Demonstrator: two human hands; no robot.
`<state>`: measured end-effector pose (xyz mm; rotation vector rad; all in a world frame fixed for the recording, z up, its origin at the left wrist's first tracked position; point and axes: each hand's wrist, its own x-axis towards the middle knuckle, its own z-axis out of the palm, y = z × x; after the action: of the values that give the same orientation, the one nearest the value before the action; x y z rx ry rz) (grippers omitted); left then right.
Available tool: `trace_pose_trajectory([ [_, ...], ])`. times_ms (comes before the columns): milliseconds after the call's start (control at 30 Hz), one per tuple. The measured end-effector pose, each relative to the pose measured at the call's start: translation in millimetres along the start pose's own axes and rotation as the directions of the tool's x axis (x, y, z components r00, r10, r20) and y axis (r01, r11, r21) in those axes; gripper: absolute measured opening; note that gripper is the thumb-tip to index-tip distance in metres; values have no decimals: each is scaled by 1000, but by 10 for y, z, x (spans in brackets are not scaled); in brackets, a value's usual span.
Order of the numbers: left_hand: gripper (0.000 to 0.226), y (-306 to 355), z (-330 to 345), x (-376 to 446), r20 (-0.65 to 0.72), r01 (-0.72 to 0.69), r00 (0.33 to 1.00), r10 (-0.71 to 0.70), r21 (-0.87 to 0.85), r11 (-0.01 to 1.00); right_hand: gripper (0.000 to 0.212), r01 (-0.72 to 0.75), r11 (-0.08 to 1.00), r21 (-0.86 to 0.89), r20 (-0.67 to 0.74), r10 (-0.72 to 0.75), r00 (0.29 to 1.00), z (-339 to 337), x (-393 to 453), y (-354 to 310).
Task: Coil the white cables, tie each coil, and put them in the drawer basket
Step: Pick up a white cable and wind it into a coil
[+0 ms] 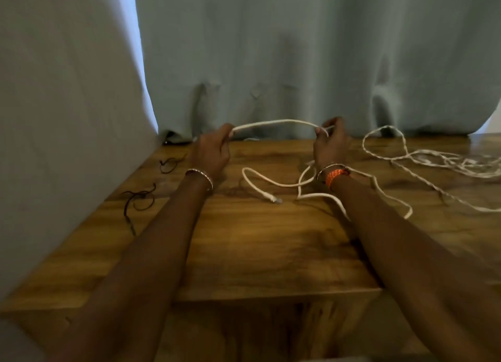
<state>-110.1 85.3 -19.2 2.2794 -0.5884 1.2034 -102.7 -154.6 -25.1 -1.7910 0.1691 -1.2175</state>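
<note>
A white cable (pixel 273 123) is stretched in a shallow arch above the far part of the wooden bench (pixel 271 253), held up between both hands. The left hand (pixel 210 151) grips one end of the raised span, fingers curled round it, with the thumb side toward the cable. The right hand (pixel 330 144) pinches the other end of the span between thumb and fingertips. From the right hand the cable drops down past the wrist and lies in loose loops on the bench between the two forearms, ending in a plug (pixel 272 198) that rests on the wood, nearer than the hands and between them.

To the right of the right hand, a tangle of thinner white cables (pixel 433 161) is spread over the bench and runs off the right edge of the view; one strand trails nearer, beside the right forearm.

The left wrist carries a thin metal bangle (pixel 200 175); the right wrist carries a bangle and an orange woven band (pixel 334 175).

On the left part of the bench lie two dark ties (pixel 141 199), apart from each other, near the pale wall. A grey-blue curtain (pixel 298 63) hangs behind the far edge of the bench.
</note>
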Motion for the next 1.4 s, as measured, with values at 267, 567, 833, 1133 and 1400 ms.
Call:
trace_pose_trajectory([
  [267,43,45,-144,332,226,627,709,-668,-636,451,14,193,926,-324,380,-59,923,140,16,-217],
  [567,35,399,-107,406,377,464,880,-289,-811,357,16,398,910,-117,991,78,112,-120,-195,-1088],
  [833,38,382,-225,306,605,631,776,-180,-749,202,31,229,971,63,922,-144,359,-230,42,-1399],
  [1133,36,446,-304,211,714,710,700,28,-699,83,24,824,545,-155,720,-509,472,-172,-17,-1261],
  [1400,46,372,-274,233,754,752,657,21,-654,-81,51,770,636,-49,708,-522,476,-43,-223,-1127],
])
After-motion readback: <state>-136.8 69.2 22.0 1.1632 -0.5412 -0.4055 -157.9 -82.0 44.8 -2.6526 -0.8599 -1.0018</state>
